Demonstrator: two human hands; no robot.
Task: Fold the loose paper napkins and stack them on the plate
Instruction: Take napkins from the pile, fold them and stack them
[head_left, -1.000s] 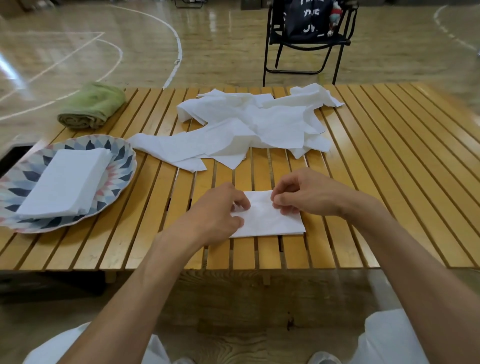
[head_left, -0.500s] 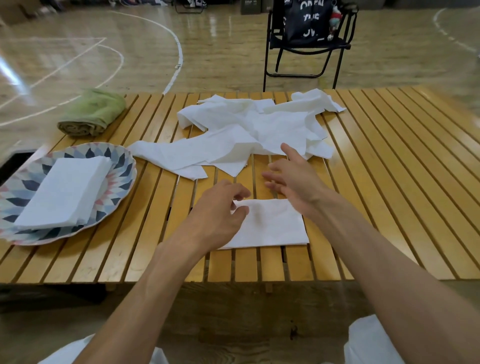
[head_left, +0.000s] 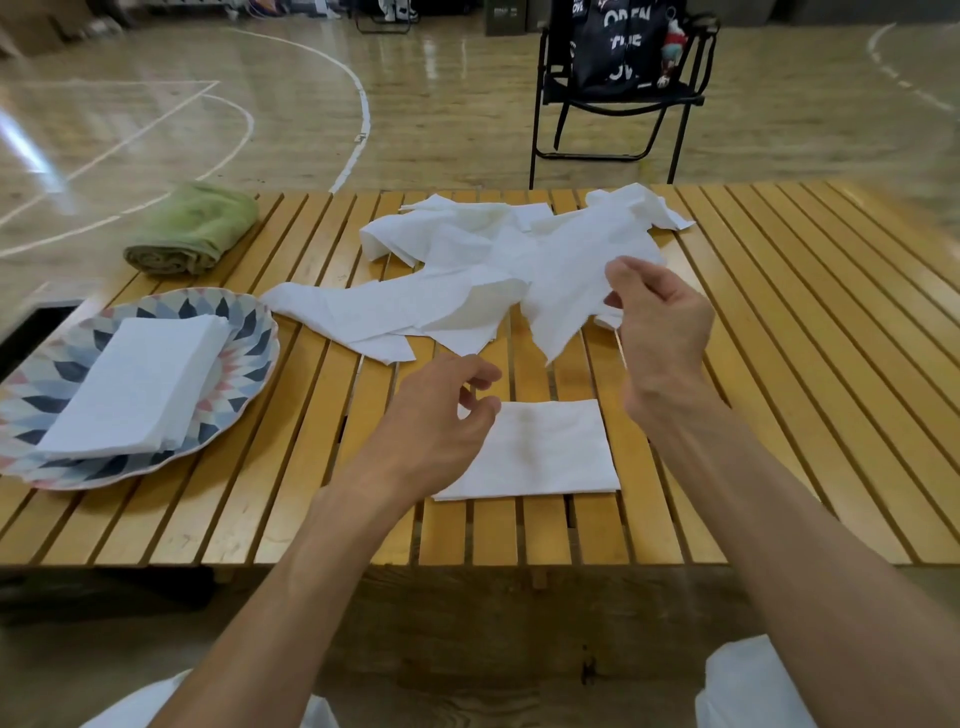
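White paper dominates a slatted wooden table (head_left: 779, 364) where a person folds napkins at a gym-floor workstation. At nine o'clock, a patterned plate (head_left: 249, 332) carries the stack of folded napkins (head_left: 135, 389), squared up and kept to one side, seemingly so finished work stays apart from the rest. Beyond it, at ten o'clock, a rolled green towel (head_left: 192, 228) lies unused. Near the centre, the left hand (head_left: 441, 415) hovers with fingers loosely curled and holding nothing, just above the left edge of a folded napkin (head_left: 545, 452) that lies flat at the table's near edge, not yet moved to the plate. At twelve o'clock sprawls the pile of loose napkins (head_left: 441, 260), crumpled and overlapping. At one o'clock, the right hand (head_left: 660, 322) pinches a loose napkin (head_left: 566, 291) between thumb and fingertips, lifting it off the pile so that one corner hangs free, probably to bring it forward as the next sheet for folding. A black folding chair (head_left: 618, 104) stands behind the table.
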